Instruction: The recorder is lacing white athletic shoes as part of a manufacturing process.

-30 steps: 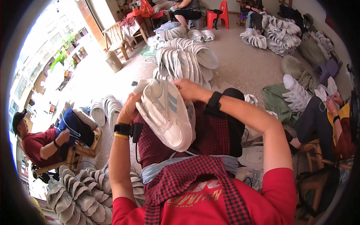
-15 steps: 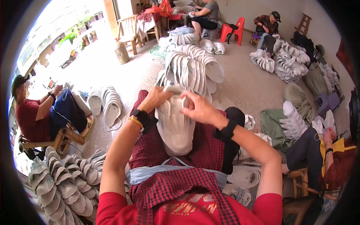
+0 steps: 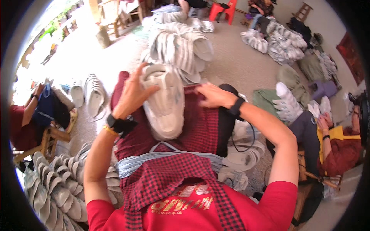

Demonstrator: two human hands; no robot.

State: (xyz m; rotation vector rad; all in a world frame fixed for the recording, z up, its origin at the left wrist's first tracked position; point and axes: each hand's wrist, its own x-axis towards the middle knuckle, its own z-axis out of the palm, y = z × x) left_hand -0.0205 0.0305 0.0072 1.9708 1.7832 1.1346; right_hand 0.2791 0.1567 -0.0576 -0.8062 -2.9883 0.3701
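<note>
Our checked apron [image 3: 204, 131] covers the lap, likely as padding; near frame centre the white shoe [image 3: 165, 111] rests on it, toe lowermost. Our left hand [image 3: 133, 94], fingers spread, probably steadies it; right of centre, our right hand [image 3: 216, 96] blurs: pinching or not, we cannot tell.

White shoe upper [image 3: 165, 111] over lap [image 3: 200, 129], toe bodyward.

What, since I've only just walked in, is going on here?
A seated person has a white shoe resting on the checked cloth over their lap. Their left hand is spread at its side, thumb over it; their right hand, blurred, is apart from it. Stacked pale shoe pieces stand on the floor ahead.
</note>
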